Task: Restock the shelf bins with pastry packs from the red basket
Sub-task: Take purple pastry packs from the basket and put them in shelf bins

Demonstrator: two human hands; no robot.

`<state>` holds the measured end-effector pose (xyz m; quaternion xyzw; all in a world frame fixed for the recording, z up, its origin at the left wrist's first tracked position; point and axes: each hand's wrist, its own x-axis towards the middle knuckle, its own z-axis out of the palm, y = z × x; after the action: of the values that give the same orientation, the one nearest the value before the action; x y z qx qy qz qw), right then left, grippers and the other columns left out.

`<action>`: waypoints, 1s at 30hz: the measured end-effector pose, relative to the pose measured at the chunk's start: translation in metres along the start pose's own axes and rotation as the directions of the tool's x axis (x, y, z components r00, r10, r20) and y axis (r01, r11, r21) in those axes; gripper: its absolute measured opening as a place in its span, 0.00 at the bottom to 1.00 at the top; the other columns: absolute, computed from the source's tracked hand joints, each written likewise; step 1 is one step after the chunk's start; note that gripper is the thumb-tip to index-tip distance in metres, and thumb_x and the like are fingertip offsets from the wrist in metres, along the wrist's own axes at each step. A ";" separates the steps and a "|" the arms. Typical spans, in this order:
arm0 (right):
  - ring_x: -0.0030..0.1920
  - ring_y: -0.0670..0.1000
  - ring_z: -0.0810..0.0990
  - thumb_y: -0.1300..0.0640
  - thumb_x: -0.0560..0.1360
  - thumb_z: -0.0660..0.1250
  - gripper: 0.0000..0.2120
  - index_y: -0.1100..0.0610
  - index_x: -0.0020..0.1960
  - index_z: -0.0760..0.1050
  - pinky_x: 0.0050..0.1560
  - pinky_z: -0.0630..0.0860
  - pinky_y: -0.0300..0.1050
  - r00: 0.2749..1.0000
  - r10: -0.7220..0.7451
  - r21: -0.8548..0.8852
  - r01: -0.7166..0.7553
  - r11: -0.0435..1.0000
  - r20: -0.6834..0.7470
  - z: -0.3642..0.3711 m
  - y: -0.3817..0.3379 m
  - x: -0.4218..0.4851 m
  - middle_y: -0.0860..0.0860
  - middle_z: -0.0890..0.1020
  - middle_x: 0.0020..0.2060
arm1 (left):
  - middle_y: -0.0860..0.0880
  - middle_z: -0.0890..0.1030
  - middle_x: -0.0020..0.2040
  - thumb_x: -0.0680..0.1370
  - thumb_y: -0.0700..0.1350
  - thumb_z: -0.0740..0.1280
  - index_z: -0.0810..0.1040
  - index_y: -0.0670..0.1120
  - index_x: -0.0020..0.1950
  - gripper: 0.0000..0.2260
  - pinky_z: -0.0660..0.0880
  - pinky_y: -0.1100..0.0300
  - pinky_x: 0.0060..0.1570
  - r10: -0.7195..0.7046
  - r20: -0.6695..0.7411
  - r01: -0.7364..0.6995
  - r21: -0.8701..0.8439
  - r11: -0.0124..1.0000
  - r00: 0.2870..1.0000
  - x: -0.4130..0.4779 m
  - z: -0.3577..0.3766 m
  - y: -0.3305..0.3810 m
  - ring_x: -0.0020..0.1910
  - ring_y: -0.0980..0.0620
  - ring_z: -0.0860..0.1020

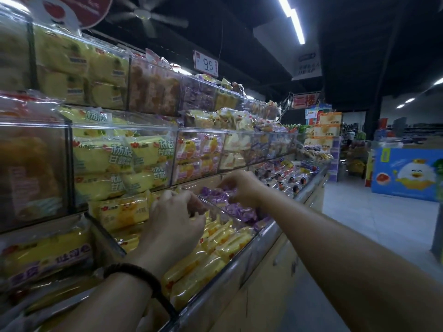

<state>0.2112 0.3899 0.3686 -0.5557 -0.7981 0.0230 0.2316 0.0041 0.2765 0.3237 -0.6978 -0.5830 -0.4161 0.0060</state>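
Observation:
The bottom shelf bin (242,250) holds yellow pastry packs (215,238) in front and purple pastry packs (236,209) behind a clear divider (211,202). My right hand (239,188) reaches into the purple bin, its fingers curled round a purple pack. My left hand (172,216), with a dark band on the wrist, hovers over the yellow packs by the divider. Its fingers are curled, and what they hold is hidden. The red basket is out of view.
Clear tiered bins (124,149) full of yellow, orange and purple packs rise on the left. A 9.9 price sign (205,63) stands on top. The aisle floor (374,219) opens on the right, with a blue carton display (407,173) beyond.

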 end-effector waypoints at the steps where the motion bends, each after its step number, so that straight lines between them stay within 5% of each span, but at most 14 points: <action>1: 0.59 0.49 0.82 0.64 0.73 0.79 0.21 0.54 0.64 0.83 0.63 0.78 0.42 0.999 0.005 0.001 -0.005 1.000 -0.032 -0.011 -0.003 -0.013 0.50 0.85 0.60 | 0.58 0.72 0.52 0.78 0.53 0.74 0.77 0.61 0.47 0.06 0.71 0.58 0.50 0.009 0.013 -0.009 -0.010 1.000 1.000 0.000 0.000 0.001 0.54 0.54 0.73; 4: 0.52 0.50 0.85 0.62 0.76 0.76 0.12 0.55 0.58 0.85 0.55 0.82 0.44 0.996 0.029 0.029 -0.026 0.999 -0.088 -0.040 -0.011 -0.059 0.51 0.87 0.52 | 0.59 0.75 0.51 0.78 0.52 0.74 0.79 0.60 0.49 0.05 0.75 0.61 0.47 0.076 0.045 -0.074 -0.046 0.996 0.996 -0.001 -0.007 0.009 0.49 0.60 0.75; 7: 0.45 0.47 0.85 0.58 0.77 0.76 0.07 0.53 0.56 0.84 0.40 0.80 0.36 0.992 0.108 0.110 -0.099 0.989 -0.072 -0.061 -0.021 -0.109 0.50 0.86 0.49 | 0.59 0.76 0.50 0.79 0.50 0.72 0.79 0.59 0.52 0.06 0.81 0.56 0.50 0.169 0.072 -0.166 -0.041 0.985 0.983 -0.007 -0.022 0.029 0.48 0.60 0.77; 13: 0.45 0.42 0.82 0.52 0.78 0.76 0.07 0.51 0.55 0.84 0.40 0.75 0.35 0.988 0.143 0.231 -0.126 0.965 -0.061 -0.074 -0.065 -0.211 0.44 0.84 0.46 | 0.58 0.81 0.50 0.80 0.50 0.74 0.79 0.56 0.58 0.09 0.82 0.59 0.44 0.228 0.183 -0.173 -0.275 0.946 0.956 -0.083 -0.053 0.079 0.44 0.60 0.81; 16: 0.44 0.44 0.84 0.51 0.77 0.75 0.07 0.50 0.54 0.84 0.45 0.83 0.46 0.991 0.132 0.249 -0.124 0.960 -0.014 -0.065 -0.080 -0.261 0.47 0.86 0.44 | 0.59 0.82 0.48 0.79 0.54 0.73 0.77 0.57 0.60 0.12 0.78 0.63 0.40 0.232 0.305 -0.141 -0.293 0.946 0.924 -0.143 -0.069 0.090 0.44 0.62 0.81; 20: 0.45 0.46 0.85 0.52 0.78 0.74 0.08 0.54 0.56 0.85 0.52 0.85 0.53 0.984 0.135 0.304 -0.166 0.938 0.119 -0.034 -0.098 -0.328 0.48 0.86 0.45 | 0.58 0.82 0.50 0.78 0.56 0.74 0.77 0.57 0.62 0.15 0.80 0.60 0.42 0.175 0.425 -0.083 -0.226 0.971 0.888 -0.213 -0.080 0.080 0.46 0.62 0.81; 22: 0.45 0.47 0.85 0.49 0.79 0.74 0.10 0.53 0.56 0.85 0.50 0.85 0.53 0.971 0.152 0.294 -0.201 0.935 0.183 -0.010 -0.102 -0.357 0.48 0.86 0.45 | 0.57 0.83 0.51 0.78 0.56 0.74 0.77 0.56 0.62 0.14 0.77 0.64 0.41 0.111 0.523 -0.007 -0.197 0.980 0.845 -0.245 -0.076 0.068 0.47 0.62 0.81; 26: 0.46 0.47 0.84 0.45 0.79 0.73 0.11 0.50 0.57 0.84 0.49 0.84 0.49 0.938 0.189 0.234 -0.261 0.936 0.292 0.050 -0.091 -0.411 0.47 0.86 0.46 | 0.53 0.85 0.52 0.79 0.55 0.74 0.79 0.52 0.61 0.14 0.81 0.53 0.53 -0.019 0.674 0.115 -0.099 0.988 0.738 -0.303 -0.043 0.038 0.55 0.57 0.81; 30: 0.51 0.49 0.84 0.48 0.79 0.73 0.09 0.51 0.56 0.85 0.51 0.80 0.44 0.897 0.268 0.198 -0.351 0.915 0.351 0.106 -0.062 -0.458 0.49 0.87 0.49 | 0.52 0.85 0.52 0.78 0.53 0.75 0.82 0.52 0.58 0.11 0.78 0.59 0.51 -0.117 0.734 0.169 0.003 0.986 0.669 -0.350 -0.010 0.002 0.52 0.52 0.83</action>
<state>0.2408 -0.0210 0.1346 -0.6308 -0.7156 0.2513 0.1638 0.0089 -0.0122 0.1253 -0.7576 -0.5759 -0.1207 -0.2826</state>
